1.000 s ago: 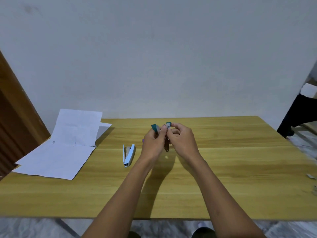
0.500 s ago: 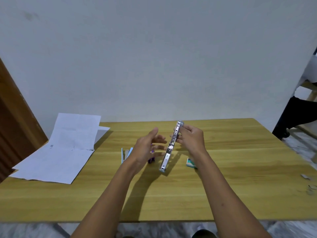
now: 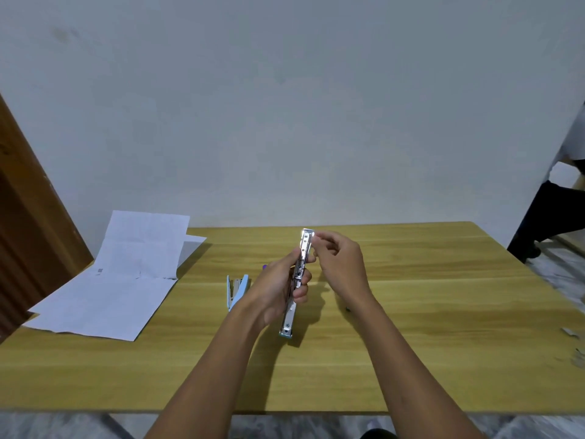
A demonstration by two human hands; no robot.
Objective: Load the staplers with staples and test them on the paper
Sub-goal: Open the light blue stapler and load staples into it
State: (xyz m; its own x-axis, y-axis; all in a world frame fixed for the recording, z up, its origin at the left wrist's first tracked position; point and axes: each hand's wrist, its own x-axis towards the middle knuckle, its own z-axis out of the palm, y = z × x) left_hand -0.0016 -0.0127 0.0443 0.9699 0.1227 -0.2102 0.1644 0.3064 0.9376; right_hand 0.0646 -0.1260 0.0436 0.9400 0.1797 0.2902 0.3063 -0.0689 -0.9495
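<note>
An unfolded metal stapler with a teal end stands nearly upright over the wooden table. My left hand grips it round its middle. My right hand is just right of it, fingers curled, with thumb and forefinger pinching the stapler's shiny top end. A second, light-blue stapler lies on the table left of my left hand. White paper sheets lie at the table's left end, partly propped against the wall. The staple box is hidden behind my right hand.
A small purple object peeks out behind my left hand. Loose staple strips lie near the table's right edge. A brown wooden door stands at left. A person in dark trousers is at far right.
The staple box was put down on the table. The stapler was swung open, and my left hand has now closed round its middle while my right hand stays at its top.
</note>
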